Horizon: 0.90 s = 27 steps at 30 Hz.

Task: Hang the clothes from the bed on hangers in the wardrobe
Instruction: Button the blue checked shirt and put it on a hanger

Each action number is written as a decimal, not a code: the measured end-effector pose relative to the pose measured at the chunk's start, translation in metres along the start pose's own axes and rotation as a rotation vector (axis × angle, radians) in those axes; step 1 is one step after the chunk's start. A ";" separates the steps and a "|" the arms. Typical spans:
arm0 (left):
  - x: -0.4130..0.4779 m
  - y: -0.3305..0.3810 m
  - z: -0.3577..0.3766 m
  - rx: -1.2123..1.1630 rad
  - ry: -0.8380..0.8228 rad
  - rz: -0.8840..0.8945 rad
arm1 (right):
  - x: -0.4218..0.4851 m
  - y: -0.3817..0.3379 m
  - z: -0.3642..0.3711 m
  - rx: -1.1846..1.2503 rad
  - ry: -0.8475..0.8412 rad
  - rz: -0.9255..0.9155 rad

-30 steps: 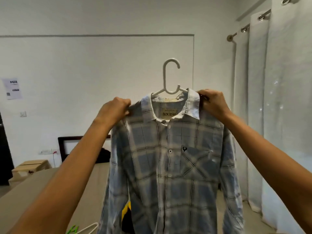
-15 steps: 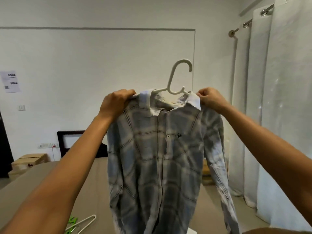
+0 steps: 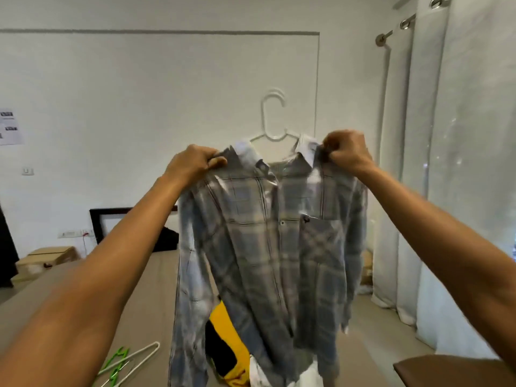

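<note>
Both hands hold a blue-grey plaid shirt (image 3: 268, 247) up in the air over the bed (image 3: 368, 344), front facing the camera. The left hand (image 3: 190, 163) grips the shirt's left shoulder seam, its fingers (image 3: 215, 160) curled tight round the cloth. The right hand (image 3: 346, 155) pinches the other shoulder just beside the collar, fingers closed on the fabric. A white hanger (image 3: 272, 118) sits inside the shirt, and its hook rises upright above the open collar, between the two hands. The shirt is blurred, and its tails and sleeves hang down towards the bed. Behind its lower part a yellow-and-black garment (image 3: 223, 344) lies on the bed, with a white cloth (image 3: 310, 375) near the bed's near edge. Spare hangers (image 3: 139, 351), green and white, lie towards the near left corner. Curtains (image 3: 460, 163) hang on the right.
</note>
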<state>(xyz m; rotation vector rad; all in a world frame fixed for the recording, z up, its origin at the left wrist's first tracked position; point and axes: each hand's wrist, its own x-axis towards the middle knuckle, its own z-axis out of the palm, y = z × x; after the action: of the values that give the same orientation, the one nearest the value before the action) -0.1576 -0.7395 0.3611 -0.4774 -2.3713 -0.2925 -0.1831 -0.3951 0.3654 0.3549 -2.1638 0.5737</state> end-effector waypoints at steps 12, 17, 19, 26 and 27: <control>0.009 0.000 0.010 0.089 0.213 0.136 | -0.009 0.009 -0.024 0.544 -0.493 0.204; 0.014 0.003 0.009 0.100 0.256 0.100 | -0.015 0.008 -0.011 0.753 0.066 0.111; 0.017 0.005 0.010 0.097 0.280 0.085 | -0.021 0.003 -0.006 0.685 0.212 0.003; 0.019 0.004 0.020 0.064 0.297 0.010 | -0.013 -0.001 -0.030 0.437 -0.238 0.045; 0.020 0.004 0.021 0.022 0.291 0.013 | -0.009 -0.002 -0.034 0.395 -0.281 0.073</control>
<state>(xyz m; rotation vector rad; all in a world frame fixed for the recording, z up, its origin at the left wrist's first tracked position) -0.1820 -0.7239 0.3597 -0.4096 -2.0856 -0.3079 -0.1541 -0.3784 0.3771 0.6008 -2.3308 1.0511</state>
